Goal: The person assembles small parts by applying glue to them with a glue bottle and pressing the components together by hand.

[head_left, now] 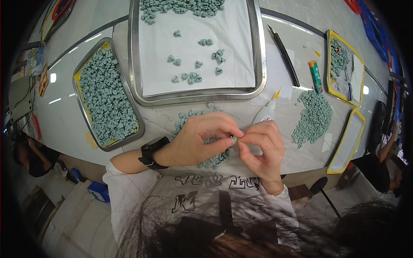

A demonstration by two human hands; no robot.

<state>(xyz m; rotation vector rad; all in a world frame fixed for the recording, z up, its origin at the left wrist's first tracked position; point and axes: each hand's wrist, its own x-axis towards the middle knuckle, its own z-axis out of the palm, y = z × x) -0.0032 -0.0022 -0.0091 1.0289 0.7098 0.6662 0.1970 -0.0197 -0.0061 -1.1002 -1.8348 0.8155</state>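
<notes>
My left hand (202, 138), with a black watch (153, 150) on its wrist, pinches a small grey-green piece (233, 138) between thumb and forefinger. The fingertips of my right hand (264, 148) are pinched together right beside it. Whatever those fingertips grip is too small to make out. Under and around my left hand lies a loose pile of similar grey-green pieces (215, 161), partly hidden by the hand. Just beyond my right hand is a white glue bottle (266, 112) with a yellow-tipped nozzle.
A metal tray (195, 102) holds scattered pieces on white paper. A tray (112, 149) full of pieces stands left. Rightward are a heap of tiny pieces (313, 117), a green tube (315, 76), black tweezers (284, 56) and yellow-edged trays (365, 81). Other people sit at both sides.
</notes>
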